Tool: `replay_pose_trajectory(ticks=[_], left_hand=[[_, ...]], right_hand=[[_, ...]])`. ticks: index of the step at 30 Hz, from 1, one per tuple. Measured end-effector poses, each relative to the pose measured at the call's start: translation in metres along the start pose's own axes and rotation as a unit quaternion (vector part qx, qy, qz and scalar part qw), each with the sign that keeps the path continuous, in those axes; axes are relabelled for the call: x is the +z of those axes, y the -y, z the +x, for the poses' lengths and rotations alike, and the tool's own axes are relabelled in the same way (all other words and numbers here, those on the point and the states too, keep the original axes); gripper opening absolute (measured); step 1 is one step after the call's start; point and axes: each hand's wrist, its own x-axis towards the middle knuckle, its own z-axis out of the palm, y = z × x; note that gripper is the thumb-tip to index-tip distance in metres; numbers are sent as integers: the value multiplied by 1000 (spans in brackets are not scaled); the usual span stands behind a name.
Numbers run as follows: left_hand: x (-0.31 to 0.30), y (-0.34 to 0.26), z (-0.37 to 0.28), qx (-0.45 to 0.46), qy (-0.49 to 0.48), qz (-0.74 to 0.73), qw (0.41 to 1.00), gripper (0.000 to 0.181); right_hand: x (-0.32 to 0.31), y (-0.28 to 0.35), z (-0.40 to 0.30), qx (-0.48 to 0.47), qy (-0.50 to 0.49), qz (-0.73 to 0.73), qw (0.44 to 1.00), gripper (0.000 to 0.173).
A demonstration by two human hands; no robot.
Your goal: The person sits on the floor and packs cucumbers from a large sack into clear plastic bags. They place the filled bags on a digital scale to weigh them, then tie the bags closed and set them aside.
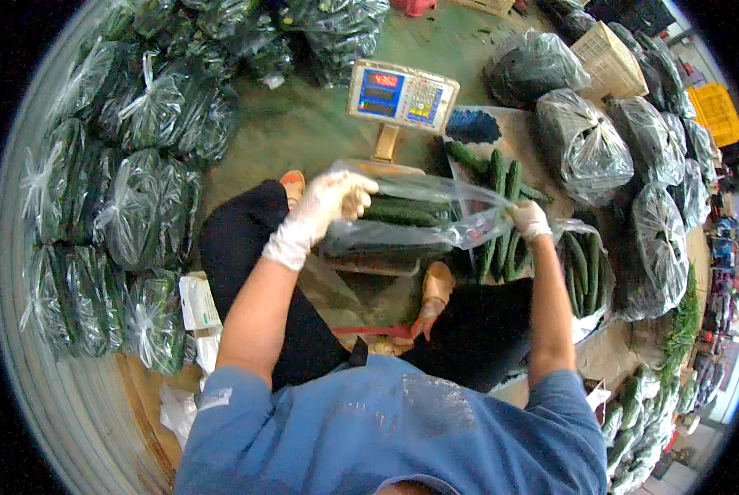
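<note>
A clear plastic bag [394,235] with cucumbers [403,211] inside lies across the platform of an electronic scale [403,96], whose lit display stands beyond it. My left hand [347,195], in a white glove, is at the bag's left part with bent fingers; whether they grip the film is hard to tell. On the right my gloved right hand [527,218] is closed on the gathered end of the bag, pulling the film taut. Loose cucumbers [499,198] lie on a sheet just beyond and beneath my right hand.
Tied bags of cucumbers [140,210] are stacked along the left wall. Large filled bags [586,142] and a cream plastic crate [610,62] stand at the right. An open bag of cucumbers [583,269] is beside my right knee. A white box [199,301] lies near my left knee.
</note>
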Motion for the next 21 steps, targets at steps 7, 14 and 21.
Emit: replay_pose_trajectory(ticks=[7, 14, 21], left_hand=[[7, -63, -43, 130, 29, 167, 977, 45], [-14, -34, -80, -57, 111, 123, 985, 53], [-5, -38, -70, -76, 76, 161, 981, 55]], right_hand=[[-34, 101, -118, -275, 187, 815, 475, 38], [-4, 64, -175, -136, 173, 703, 676, 92], [15, 50, -165, -157, 202, 685, 682, 51]])
